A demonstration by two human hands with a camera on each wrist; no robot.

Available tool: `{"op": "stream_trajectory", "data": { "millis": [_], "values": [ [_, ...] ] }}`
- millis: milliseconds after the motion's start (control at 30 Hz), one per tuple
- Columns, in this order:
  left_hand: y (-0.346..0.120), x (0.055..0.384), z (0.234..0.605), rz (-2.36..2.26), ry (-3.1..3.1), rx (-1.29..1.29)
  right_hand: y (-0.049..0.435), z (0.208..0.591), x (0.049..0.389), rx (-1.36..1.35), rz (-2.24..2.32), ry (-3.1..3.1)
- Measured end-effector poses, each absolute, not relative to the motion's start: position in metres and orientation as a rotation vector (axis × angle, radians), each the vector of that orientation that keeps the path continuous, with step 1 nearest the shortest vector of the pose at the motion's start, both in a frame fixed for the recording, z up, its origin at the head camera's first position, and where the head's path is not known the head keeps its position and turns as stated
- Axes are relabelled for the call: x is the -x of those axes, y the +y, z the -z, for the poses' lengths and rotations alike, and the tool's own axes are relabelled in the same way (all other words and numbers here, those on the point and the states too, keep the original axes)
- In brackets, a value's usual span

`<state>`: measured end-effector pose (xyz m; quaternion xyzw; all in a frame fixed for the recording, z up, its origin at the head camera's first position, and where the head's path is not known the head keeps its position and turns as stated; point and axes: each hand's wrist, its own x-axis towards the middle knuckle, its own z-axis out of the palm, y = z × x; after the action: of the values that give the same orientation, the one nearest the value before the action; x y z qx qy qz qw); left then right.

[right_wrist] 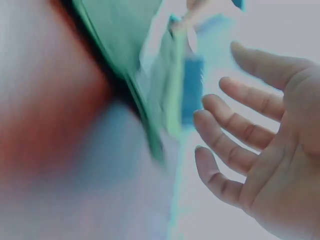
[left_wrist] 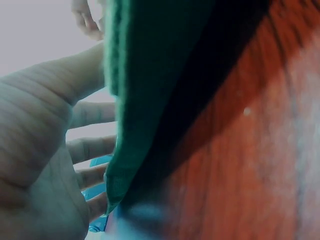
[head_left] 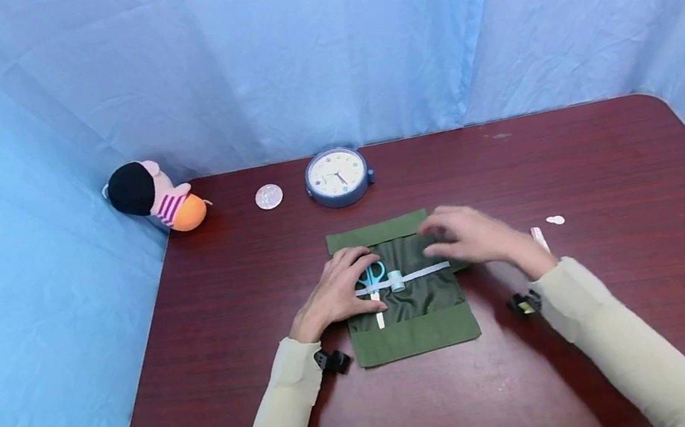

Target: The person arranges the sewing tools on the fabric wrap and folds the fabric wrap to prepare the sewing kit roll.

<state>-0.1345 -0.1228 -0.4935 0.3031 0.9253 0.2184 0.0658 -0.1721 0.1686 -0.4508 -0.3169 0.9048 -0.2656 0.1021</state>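
A dark green fabric pouch lies unfolded on the table. Across its middle runs a pale strap, with scissors with blue handles and a small light-blue roll under it. My left hand rests over the pouch's left edge, thumb and fingers spread around the scissors, whose handles it partly covers. In the left wrist view its straight fingers lie against the green cloth. My right hand, blurred in the head view, hovers over the pouch's right side. The right wrist view shows its fingers loosely bent, holding nothing.
A blue round clock stands behind the pouch, with a shiny disc and a plush toy farther left. Right of the right hand lie a white strip and a small white piece. Blue curtains hang around the table.
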Motion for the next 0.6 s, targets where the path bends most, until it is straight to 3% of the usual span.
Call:
{"op": "stream_trajectory", "data": {
  "millis": [333,600],
  "values": [
    [-0.124,0.133,0.489,-0.66,2.768,-0.922,0.275,0.438,0.175,0.712,0.656,2.833],
    [-0.137,0.127,0.478,-0.739,2.798,-0.903,0.317,0.455,0.161,0.595,0.621,2.845]
  ]
}}
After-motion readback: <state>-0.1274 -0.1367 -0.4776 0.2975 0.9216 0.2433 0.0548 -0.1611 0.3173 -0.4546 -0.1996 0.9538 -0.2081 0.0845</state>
